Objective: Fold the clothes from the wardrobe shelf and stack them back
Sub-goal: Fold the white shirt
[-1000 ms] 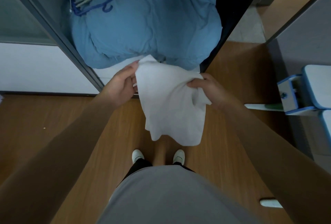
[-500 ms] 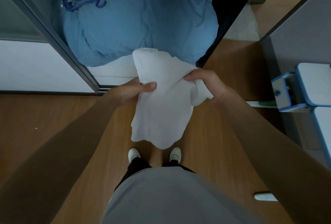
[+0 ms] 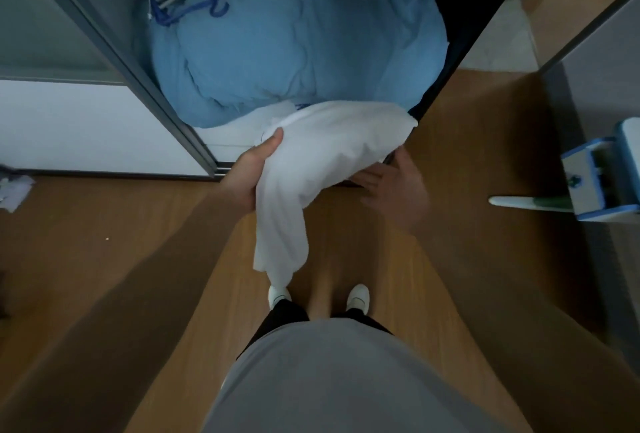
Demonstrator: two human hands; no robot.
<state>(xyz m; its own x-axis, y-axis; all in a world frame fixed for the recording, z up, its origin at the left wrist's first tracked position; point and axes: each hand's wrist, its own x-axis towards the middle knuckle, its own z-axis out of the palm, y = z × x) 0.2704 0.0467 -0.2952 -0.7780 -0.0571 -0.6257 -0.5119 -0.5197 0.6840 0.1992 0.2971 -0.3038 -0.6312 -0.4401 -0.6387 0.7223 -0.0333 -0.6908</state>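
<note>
The left hand (image 3: 254, 169) grips the white garment (image 3: 311, 162); the right hand (image 3: 391, 186), spread, sits at its four o'clock, blue duvet (image 3: 298, 48) beyond.

Dim wood-look floor (image 3: 121, 224), open wardrobe (image 3: 117, 51) with grey sliding frame, white panel (image 3: 86, 127) left, pale tiles (image 3: 502, 41) right.

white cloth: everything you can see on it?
The cloth is plain white, thin soft fabric, bunched and creased, not folded. The left hand grips one side, thumb on top. Its upper part spreads right across the open front of the wardrobe, below the blue bedding. A narrow tail hangs toward the floor, ending in view at the left shoe. The right hand, open and blurred, is at its lower right edge; contact unclear.
</note>
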